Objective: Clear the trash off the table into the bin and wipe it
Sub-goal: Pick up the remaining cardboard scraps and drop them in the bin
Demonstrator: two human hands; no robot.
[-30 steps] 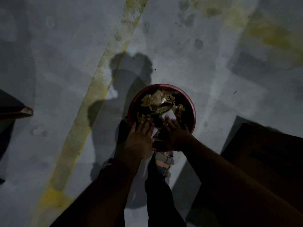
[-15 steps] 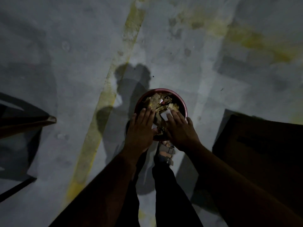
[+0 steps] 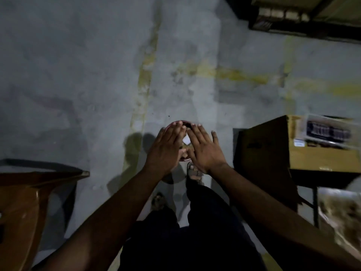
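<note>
A round red bin (image 3: 183, 159) stands on the grey floor in front of my feet, almost wholly hidden under my hands. My left hand (image 3: 168, 148) and my right hand (image 3: 204, 148) are held flat over it, palms down, fingers straight and spread, with nothing in either. Through the gap between the hands shows a white scrap of trash (image 3: 186, 140) inside the bin. The table itself I cannot pick out with certainty.
A brown chair (image 3: 29, 194) stands at the left. A cardboard box (image 3: 293, 145) with a printed label sits at the right on a dark frame. A shelf (image 3: 304, 18) is at the top right. The concrete floor (image 3: 97, 75) has yellow streaks.
The view has pulled back and up, so the bin looks smaller and farther. My hands have lifted away from the trash and now hover flat over the bin. The chair and box came into view.
</note>
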